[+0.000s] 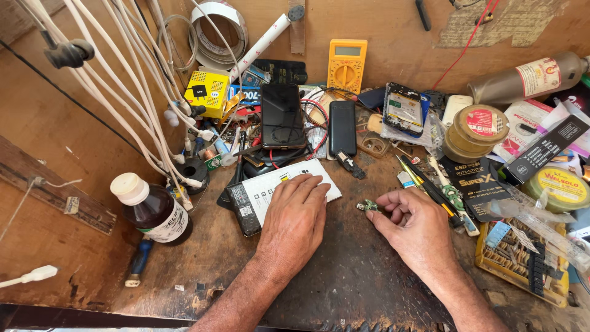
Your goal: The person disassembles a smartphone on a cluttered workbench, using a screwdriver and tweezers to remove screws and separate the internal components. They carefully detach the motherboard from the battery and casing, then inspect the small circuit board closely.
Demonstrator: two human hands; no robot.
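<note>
Between phones [282,115] and tweezers [430,187], right hand [413,229] pinching small circuit board [367,206]; left hand [295,218] spread flat on white box [276,190].

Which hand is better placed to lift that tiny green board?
Probably the right hand: its fingertips already pinch the small green circuit board. The left hand lies flat on the white box beside it.

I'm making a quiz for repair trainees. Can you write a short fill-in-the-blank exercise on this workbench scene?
1. The right hand pinches a small green ____ board.
2. The left hand rests flat on a ____ box.
3. The multimeter against the back wall is ____.
4. The brown bottle has a ____ cap.

Missing words: circuit; white; yellow; white
</note>
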